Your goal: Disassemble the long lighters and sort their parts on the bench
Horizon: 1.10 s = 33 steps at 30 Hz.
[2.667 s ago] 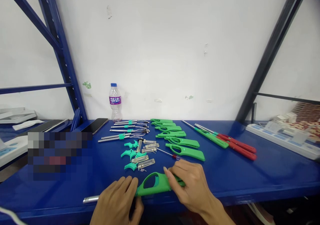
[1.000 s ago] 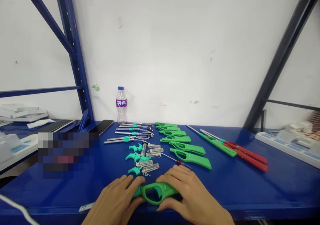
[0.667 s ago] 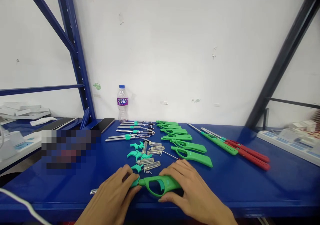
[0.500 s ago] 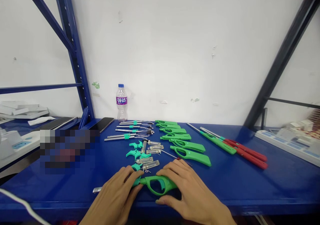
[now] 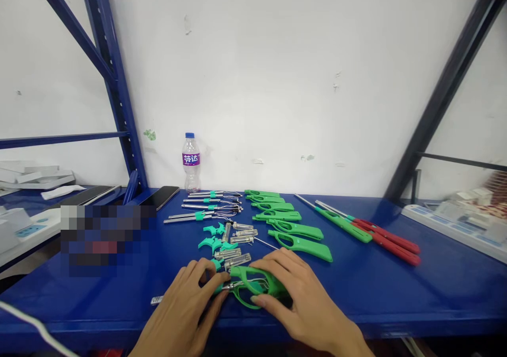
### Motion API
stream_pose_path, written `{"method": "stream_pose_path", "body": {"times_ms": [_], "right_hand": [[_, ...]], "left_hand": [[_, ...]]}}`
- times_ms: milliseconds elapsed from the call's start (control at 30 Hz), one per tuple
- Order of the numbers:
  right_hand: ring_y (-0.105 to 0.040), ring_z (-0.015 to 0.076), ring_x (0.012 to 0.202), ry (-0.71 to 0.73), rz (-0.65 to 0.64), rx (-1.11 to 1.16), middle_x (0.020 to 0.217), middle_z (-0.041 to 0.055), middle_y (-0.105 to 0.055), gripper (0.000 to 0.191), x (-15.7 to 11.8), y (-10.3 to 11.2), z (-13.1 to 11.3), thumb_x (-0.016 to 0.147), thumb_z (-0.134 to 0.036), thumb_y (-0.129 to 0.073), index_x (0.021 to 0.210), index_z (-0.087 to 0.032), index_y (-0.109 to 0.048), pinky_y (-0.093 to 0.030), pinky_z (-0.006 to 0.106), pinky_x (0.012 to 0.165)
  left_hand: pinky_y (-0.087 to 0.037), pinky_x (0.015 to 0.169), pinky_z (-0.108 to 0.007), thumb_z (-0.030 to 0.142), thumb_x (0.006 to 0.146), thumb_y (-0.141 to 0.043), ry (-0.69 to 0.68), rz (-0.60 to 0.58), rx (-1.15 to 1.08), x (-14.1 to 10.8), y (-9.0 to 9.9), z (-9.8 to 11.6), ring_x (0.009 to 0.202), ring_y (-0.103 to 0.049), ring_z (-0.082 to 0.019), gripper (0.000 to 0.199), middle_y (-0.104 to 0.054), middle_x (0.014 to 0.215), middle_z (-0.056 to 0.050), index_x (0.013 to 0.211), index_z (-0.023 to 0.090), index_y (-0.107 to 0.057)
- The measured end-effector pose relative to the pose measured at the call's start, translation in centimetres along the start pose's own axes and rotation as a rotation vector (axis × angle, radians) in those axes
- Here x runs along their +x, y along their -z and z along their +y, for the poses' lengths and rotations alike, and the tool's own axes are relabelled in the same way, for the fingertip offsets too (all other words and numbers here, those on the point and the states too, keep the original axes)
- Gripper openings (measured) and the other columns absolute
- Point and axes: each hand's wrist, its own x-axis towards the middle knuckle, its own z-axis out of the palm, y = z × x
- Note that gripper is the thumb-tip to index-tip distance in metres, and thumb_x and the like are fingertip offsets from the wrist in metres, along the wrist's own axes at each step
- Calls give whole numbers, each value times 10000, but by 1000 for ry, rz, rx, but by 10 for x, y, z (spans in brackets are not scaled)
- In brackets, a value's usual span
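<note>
At the table's front edge my left hand is closed around the metal lighter tube, whose slotted tip sticks out to the left. My right hand grips a green lighter handle, thumb below and fingers on top. The handle's two shell halves stand apart at the left end, and thin wires show between them. Just beyond my hands lie clear fuel tanks and teal triggers. Further back are several metal tubes with wires and a row of green handle shells.
Assembled lighters, one green and others red, lie to the right. A plastic bottle stands by the wall. At the left is a phone; power strips flank the table, and a white cable runs at lower left.
The upper green shell half has lifted from the lower one at the left end, exposing wires between them. The right hand has tilted with it. The view has shifted slightly.
</note>
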Motion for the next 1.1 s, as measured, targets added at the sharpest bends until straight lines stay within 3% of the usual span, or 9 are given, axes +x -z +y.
{"method": "stream_pose_path", "body": {"times_ms": [167, 333, 400, 633, 767, 900, 1100], "right_hand": [[-593, 249, 1111, 27, 212, 85, 1213, 29, -645, 315, -3, -1, 6, 1020, -356, -635, 1330, -328, -587, -481, 368, 960], [-615, 232, 1053, 58, 563, 132, 1161, 27, -659, 293, -8, 1, 15, 1010, -372, -641, 1298, -319, -623, -493, 321, 901], [-628, 227, 1040, 27, 615, 154, 1154, 25, -668, 276, -11, 7, 22, 1015, -369, -634, 1285, -315, -639, -499, 313, 896], [-690, 226, 935, -143, 525, 4, 1082, 21, -734, 227, -39, 45, 61, 1007, -425, -635, 1156, -282, -729, -539, 292, 804], [-677, 243, 1048, -171, 437, -187, 1162, 9, -721, 255, -65, 61, 77, 985, -437, -666, 1202, -308, -703, -523, 320, 914], [-667, 263, 1089, -217, 402, -282, 1190, 23, -711, 291, -79, 66, 90, 999, -485, -633, 1224, -307, -687, -522, 363, 947], [-639, 295, 1139, -294, 287, -365, 1228, 46, -690, 367, -77, 60, 96, 1014, -562, -576, 1262, -308, -671, -502, 444, 996]], "left_hand": [[-573, 911, -448, 355, 1042, -493, -4, 15, 6, -1, 1, 0, 1023, -645, -244, 268, -639, 1155, -40, 1289, 350, -598], [-577, 891, -455, 356, 1039, -494, 2, 17, 10, 0, 3, 1, 1023, -654, -251, 276, -647, 1148, -37, 1295, 357, -598], [-567, 914, -478, 374, 1038, -496, 13, 18, -13, 1, 3, 1, 1016, -654, -251, 256, -647, 1139, -33, 1266, 358, -614], [-546, 886, -456, 449, 1029, -516, 158, -76, -168, 4, 4, 2, 958, -634, -233, 199, -636, 1103, -13, 1106, 347, -670], [-531, 844, -411, 471, 1042, -482, 185, -91, -213, 3, 2, 3, 952, -624, -225, 220, -633, 1092, -4, 1076, 343, -658], [-517, 815, -380, 500, 1049, -456, 163, -93, -226, 3, 2, 2, 931, -622, -217, 253, -644, 1051, 5, 1045, 336, -648], [-512, 766, -348, 508, 1048, -458, 160, -45, -213, 3, 4, 4, 882, -634, -203, 249, -659, 1019, 18, 1047, 330, -633]]}}
